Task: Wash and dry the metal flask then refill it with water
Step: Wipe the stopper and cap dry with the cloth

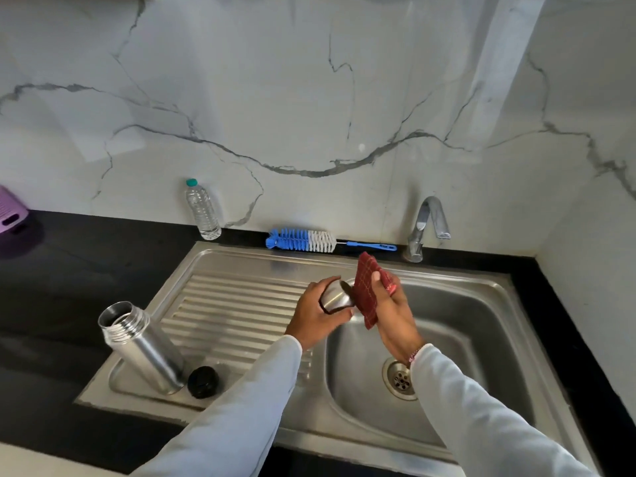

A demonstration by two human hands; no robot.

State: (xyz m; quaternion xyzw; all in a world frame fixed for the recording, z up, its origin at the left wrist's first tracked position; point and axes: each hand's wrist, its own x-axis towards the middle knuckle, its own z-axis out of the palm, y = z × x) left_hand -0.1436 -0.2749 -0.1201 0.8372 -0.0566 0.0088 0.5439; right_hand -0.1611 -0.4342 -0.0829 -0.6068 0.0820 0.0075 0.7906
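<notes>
Over the basin, centre of the frame: your left hand (315, 313) curls round a small steel flask cup (335, 296), and your right hand (387, 304) grips a dark red checked cloth (366, 287) pressed against the cup's open end.
Left fingers: wrapped round the cup's body, thumb underneath, holding it tilted toward the cloth.
Right fingers: closed on the cloth, with its free corner sticking up above them.
Flask: the tall brushed-metal flask body (146, 349) stands uncapped at the lower left of the steel sink's ribbed draining board (241, 304), well apart from both hands.
Stopper: a round black plastic stopper (203, 382) sits just beside the flask's base, to its right.
Progress: washing looks finished, judging by the dry tap and the blue and white bottle brush (303, 239) laid aside on the black bench (69, 270) behind the sink. You appear to be in the drying step, working on the cup.
Left to do: whether flask and stopper are already dry I cannot tell. Refilling remains, then closing up.
Water sources: the chrome tap (425, 228) stands at upper right of the sink, not running. A clear plastic water bottle with a teal cap (203, 211) stands against the marble wall.
Edge: a lilac plastic basket (10, 211) at far left.
</notes>
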